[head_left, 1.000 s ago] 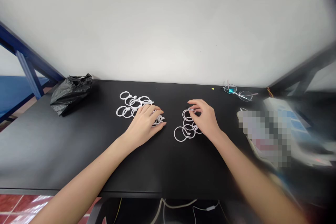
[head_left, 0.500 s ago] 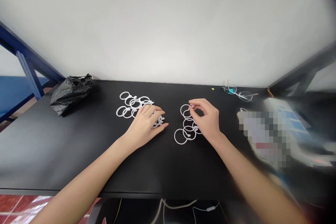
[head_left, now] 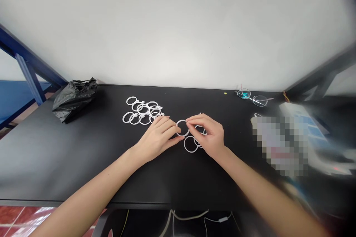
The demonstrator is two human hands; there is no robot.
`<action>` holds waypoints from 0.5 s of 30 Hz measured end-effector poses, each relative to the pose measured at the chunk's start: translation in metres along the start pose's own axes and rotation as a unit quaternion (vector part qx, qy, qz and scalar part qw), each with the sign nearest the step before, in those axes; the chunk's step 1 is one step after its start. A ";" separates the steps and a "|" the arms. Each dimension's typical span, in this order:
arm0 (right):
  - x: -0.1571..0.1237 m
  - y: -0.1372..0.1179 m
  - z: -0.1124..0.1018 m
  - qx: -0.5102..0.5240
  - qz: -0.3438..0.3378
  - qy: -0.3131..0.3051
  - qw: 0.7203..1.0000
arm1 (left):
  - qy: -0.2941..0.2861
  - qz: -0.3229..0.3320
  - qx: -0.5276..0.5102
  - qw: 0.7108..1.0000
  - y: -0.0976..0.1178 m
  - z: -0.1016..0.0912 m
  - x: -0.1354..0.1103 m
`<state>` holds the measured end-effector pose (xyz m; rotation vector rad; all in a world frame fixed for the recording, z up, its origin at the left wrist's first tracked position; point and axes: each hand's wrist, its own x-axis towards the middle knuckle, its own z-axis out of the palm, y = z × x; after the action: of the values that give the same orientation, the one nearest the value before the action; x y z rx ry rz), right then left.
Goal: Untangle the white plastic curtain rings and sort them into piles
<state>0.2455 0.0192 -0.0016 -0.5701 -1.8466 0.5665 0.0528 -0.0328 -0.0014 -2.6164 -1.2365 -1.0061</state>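
Note:
A white plastic curtain ring [head_left: 183, 135] is raised between my two hands above the black desk. My right hand [head_left: 210, 133] pinches its upper right edge between thumb and forefinger. At the ring's left side, my left hand [head_left: 158, 135] has its thumb and forefinger closed around the rim. Beneath and behind my right hand lie several more white rings [head_left: 190, 152], partly covered by it. Another loose group of overlapping white rings [head_left: 144, 123], some with small eyelets, spreads behind my left hand, which hides part of it.
A crumpled black plastic bag [head_left: 75, 100] sits at the desk's [head_left: 83, 163] back left. Wire-framed glasses [head_left: 251, 98] lie at the back right. Nearer on the right are a pixelated item [head_left: 278, 144] and a blurred white device [head_left: 311, 129]. Cables [head_left: 191, 217] hang below the front edge.
My right hand has moved left from the right-hand rings, carrying one ring. My left hand has shifted slightly right and closed its fingers at that ring.

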 end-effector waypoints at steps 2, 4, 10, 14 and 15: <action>-0.001 -0.001 0.001 0.009 0.010 -0.009 1.000 | 0.004 -0.011 0.005 1.000 -0.001 -0.001 0.000; -0.002 -0.001 0.000 0.010 0.029 -0.026 0.999 | 0.008 -0.022 0.007 1.000 -0.001 -0.003 0.001; -0.001 -0.002 -0.002 0.008 0.028 -0.041 0.999 | 0.010 -0.048 -0.006 0.999 -0.001 -0.009 0.002; -0.001 -0.002 -0.001 0.019 0.012 -0.030 0.999 | 0.009 -0.075 -0.036 0.996 -0.002 -0.008 0.000; -0.002 -0.003 -0.001 0.024 0.011 -0.031 0.999 | 0.009 -0.082 -0.043 0.996 -0.002 -0.007 -0.001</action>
<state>0.2464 0.0162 -0.0007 -0.5466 -1.8825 0.6473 0.0469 -0.0345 0.0032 -2.5963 -1.4553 -1.1290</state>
